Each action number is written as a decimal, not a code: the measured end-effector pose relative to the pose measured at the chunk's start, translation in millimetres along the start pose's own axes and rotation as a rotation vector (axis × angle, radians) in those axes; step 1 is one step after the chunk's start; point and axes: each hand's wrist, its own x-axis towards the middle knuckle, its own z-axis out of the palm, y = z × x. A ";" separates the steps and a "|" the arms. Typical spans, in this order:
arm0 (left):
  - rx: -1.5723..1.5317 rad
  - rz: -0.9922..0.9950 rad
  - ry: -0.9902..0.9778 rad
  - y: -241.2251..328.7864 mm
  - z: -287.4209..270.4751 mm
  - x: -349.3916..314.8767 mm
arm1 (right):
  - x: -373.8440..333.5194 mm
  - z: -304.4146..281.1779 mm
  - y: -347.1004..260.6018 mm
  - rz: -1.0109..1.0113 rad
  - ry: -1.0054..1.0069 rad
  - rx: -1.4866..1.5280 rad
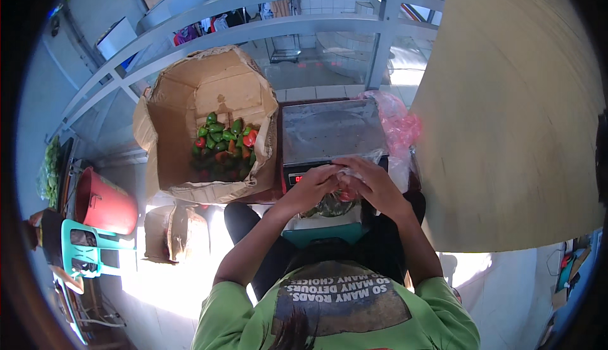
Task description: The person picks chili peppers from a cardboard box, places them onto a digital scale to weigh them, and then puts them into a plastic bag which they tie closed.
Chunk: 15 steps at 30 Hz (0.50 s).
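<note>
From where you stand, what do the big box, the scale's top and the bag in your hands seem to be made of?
The box looks like brown corrugated cardboard, matt and creased. The scale's top seems brushed metal, grey with dull reflections. The bag between left hand and right hand appears to be thin clear plastic, crinkled and glossy.

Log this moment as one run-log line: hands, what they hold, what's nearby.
left hand: on clear plastic bag | right hand: on same bag | digital scale: pan bare | cardboard box: green and red peppers

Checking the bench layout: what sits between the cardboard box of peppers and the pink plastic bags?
In the head view, the digital scale sits between the cardboard box of peppers and the pink plastic bags.
</note>
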 end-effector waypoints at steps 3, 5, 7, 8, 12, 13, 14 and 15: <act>0.023 -0.049 -0.016 -4.7 -7.4 -7.3 | -2.3 15.0 -5.0 0.128 0.218 0.102; 0.142 -0.016 -0.010 -2.7 -8.4 -12.2 | -0.9 19.3 -6.9 0.248 0.197 -0.153; 0.561 0.046 -0.055 7.2 -7.2 -16.7 | 1.3 18.6 -9.8 0.286 0.142 -0.215; 0.562 0.048 -0.049 2.6 -7.5 -18.6 | 2.6 18.5 -11.9 0.320 0.082 -0.273; 0.947 0.257 0.030 -3.5 -8.2 -20.9 | -12.0 20.5 -3.6 0.226 0.015 -0.140; 1.058 0.295 0.092 -1.2 -7.9 -20.5 | -17.5 23.8 4.1 0.144 -0.036 -0.183; 1.057 0.293 0.097 -2.6 -9.6 -21.3 | -20.8 26.6 9.8 0.057 -0.087 -0.223; 1.009 0.321 0.059 -5.2 -12.2 -22.2 | -22.8 27.5 13.7 0.054 -0.091 -0.224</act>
